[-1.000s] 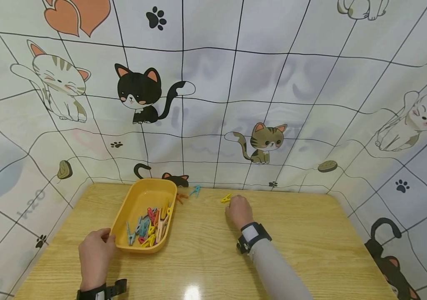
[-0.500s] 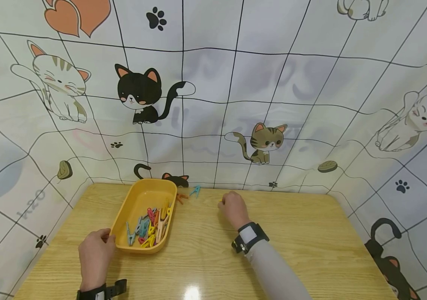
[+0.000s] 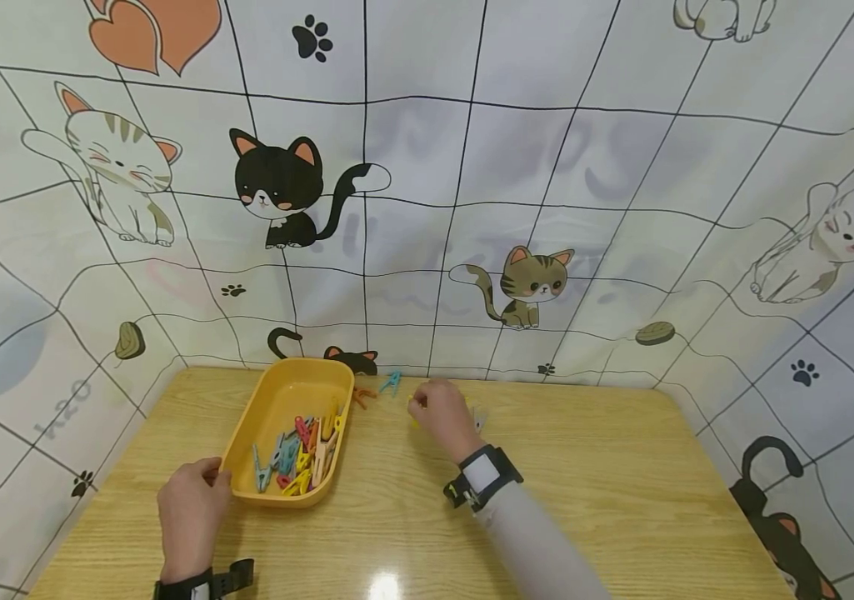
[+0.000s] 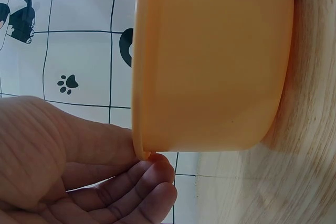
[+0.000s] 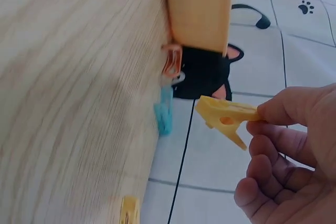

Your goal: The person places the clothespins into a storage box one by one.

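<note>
My left hand (image 3: 192, 508) pinches the rim of a yellow plastic basket (image 3: 287, 387) at its near left corner. In the left wrist view the thumb and fingers meet at the rim of the basket (image 4: 220, 66). Several coloured clothespins (image 3: 299, 454) lie heaped in its near part. My right hand (image 3: 445, 417) is above the table, to the right of the basket. In the right wrist view a yellow clothespin (image 5: 226, 116) is pinched by one end between thumb and index finger, clear of the tabletop. From the head camera this clothespin is mostly hidden by the hand.
An orange clothespin (image 3: 362, 396) and a blue clothespin (image 3: 391, 382) lie by the back edge, right of the basket. Another yellow clothespin (image 5: 129, 211) lies on the wooden table (image 3: 584, 467). Behind hangs a cat-print cloth (image 3: 412, 233).
My right hand has taken hold of the yellow clothespin and moved left with it toward the basket. Small clothespin-like pieces now show behind that hand. My left hand and the basket have stayed still.
</note>
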A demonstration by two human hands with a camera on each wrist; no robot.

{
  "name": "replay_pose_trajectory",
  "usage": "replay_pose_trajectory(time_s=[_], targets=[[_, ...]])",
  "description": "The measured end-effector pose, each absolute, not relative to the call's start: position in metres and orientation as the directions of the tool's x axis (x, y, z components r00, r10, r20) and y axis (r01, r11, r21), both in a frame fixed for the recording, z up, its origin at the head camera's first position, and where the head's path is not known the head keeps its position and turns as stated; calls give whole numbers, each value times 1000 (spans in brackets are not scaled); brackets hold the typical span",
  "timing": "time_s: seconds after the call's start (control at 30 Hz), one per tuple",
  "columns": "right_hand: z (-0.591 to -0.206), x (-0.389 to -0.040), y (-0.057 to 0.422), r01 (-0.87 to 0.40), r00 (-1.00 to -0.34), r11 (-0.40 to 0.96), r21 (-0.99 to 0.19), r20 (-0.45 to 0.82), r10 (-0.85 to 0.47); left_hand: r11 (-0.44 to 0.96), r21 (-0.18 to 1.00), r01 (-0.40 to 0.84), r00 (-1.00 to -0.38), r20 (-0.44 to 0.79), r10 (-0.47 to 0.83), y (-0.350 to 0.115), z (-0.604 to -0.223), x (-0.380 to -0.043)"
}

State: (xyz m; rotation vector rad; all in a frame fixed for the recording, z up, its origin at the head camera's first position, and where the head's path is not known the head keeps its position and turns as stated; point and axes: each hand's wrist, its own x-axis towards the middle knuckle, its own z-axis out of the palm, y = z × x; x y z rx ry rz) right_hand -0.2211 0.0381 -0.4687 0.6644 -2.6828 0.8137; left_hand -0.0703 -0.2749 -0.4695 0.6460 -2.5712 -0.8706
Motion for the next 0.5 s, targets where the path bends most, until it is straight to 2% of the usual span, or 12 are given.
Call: replay_pose_trajectory(time_s=[0.5], targets=[[-458, -206, -5, -582, -813, 570, -580, 413, -411, 713, 639, -287, -831, 203, -517, -275, -470, -68]])
